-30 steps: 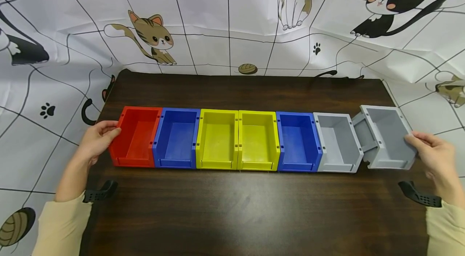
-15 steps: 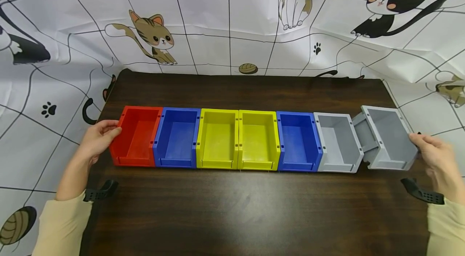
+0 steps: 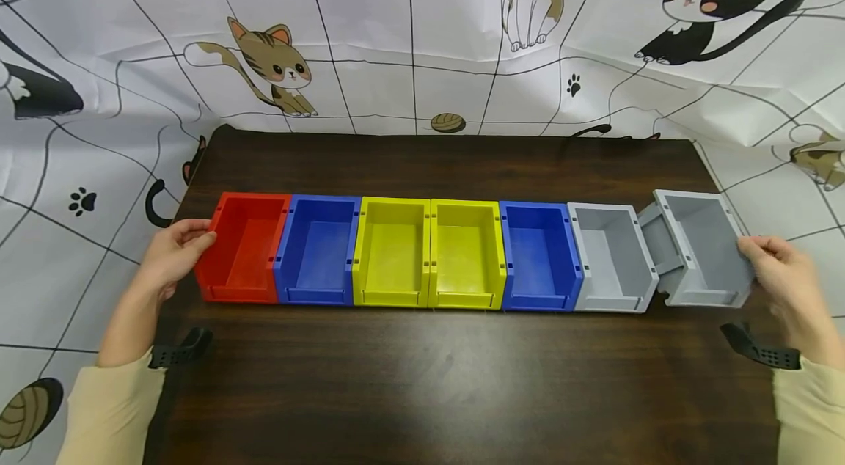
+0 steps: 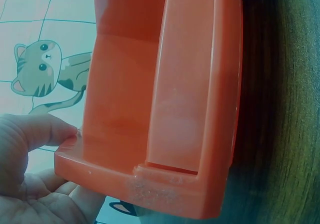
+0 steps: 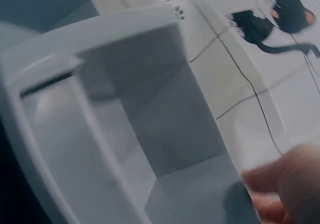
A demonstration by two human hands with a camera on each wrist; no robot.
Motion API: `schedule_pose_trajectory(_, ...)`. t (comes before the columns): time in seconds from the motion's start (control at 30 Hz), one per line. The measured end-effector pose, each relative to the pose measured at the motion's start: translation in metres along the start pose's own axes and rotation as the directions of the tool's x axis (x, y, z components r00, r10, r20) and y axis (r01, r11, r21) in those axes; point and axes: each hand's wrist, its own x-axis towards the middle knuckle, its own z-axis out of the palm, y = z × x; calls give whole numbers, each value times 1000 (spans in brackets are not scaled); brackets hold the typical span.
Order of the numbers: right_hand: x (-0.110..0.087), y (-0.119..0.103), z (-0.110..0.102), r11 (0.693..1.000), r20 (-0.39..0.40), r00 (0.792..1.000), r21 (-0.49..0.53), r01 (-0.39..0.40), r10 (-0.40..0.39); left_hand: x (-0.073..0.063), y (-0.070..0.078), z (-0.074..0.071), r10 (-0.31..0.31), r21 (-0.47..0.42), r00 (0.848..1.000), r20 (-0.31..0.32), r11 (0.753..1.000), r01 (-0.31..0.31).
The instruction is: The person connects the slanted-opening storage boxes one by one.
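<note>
A row of open plastic bins runs across the table in the head view. At its left end is a red bin (image 3: 244, 249), whose outer wall my left hand (image 3: 173, 254) pinches between thumb and fingers. My right hand (image 3: 785, 278) grips the outer rim of the end grey bin (image 3: 709, 252). That bin sits tilted and higher than the grey bin (image 3: 610, 256) beside it, with a wedge-shaped gap between their walls. In the right wrist view the thumb (image 5: 270, 176) lies at the grey rim; the fingers behind it are partly hidden.
Between the ends stand a blue bin (image 3: 317, 252), two yellow bins (image 3: 396, 252) side by side, and another blue bin (image 3: 541, 256), wall against wall. All the bins show bare floors. The dark wooden table (image 3: 436, 384) meets a cat-print sheet (image 3: 370, 25) behind and at the sides.
My right hand shifts slightly along the end grey bin's outer rim, keeping its grip. The left hand and the bins hold their places; the head view drifts a little.
</note>
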Motion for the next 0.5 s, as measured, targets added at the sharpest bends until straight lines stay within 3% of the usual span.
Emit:
schedule_pose_trajectory(0.07,3,-1,3,981,-57,992,-164,101,-111,0,-1,0,4,-2,1000,0,1000,-4)
schedule_pose_trajectory(0.17,1,-13,9,894,-39,956,-369,255,-289,0,-2,0,7,-8,1000,1,1000,-7)
schedule_pose_trajectory(0.3,-7,-34,21,815,47,943,-491,310,-330,1,-3,-1,3,-10,1000,-3,1000,-3)
schedule_pose_trajectory(0.5,-11,-43,34,761,116,948,-571,308,-297,2,-4,-2,1,-5,1000,4,1000,-1)
